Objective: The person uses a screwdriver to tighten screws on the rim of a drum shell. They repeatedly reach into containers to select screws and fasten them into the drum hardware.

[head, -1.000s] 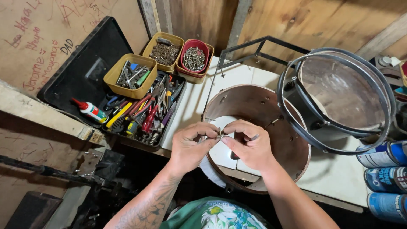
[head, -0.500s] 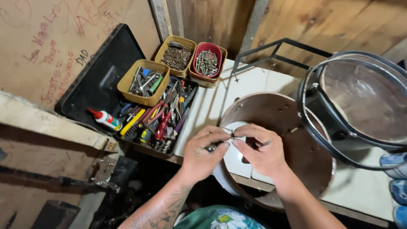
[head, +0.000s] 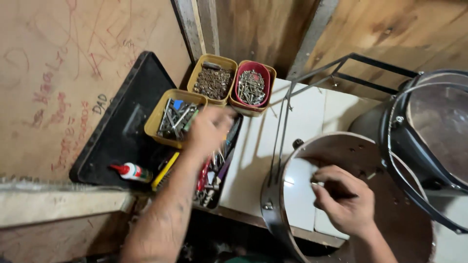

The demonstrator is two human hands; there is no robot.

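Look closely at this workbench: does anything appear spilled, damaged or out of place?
Nothing spilled or broken. The glue bottle lies on its side beside the tool tray, and the wooden wall is scribbled with red marks.

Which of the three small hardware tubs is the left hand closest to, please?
The front yellow tub of mixed bits, nearest the camera; the left hand hovers at its right edge. The other yellow tub and red tub sit behind.

Light: warm and fairly dim, brightest on the white bench
Shadows: soft ones from the black metal frame fall across the bench; deep dark under its front edge
Glare: faint sheen on the drum hoop
Blur: left hand is smeared by motion; right hand is sharper
Edges: lines bow slightly outward, wide-lens distortion
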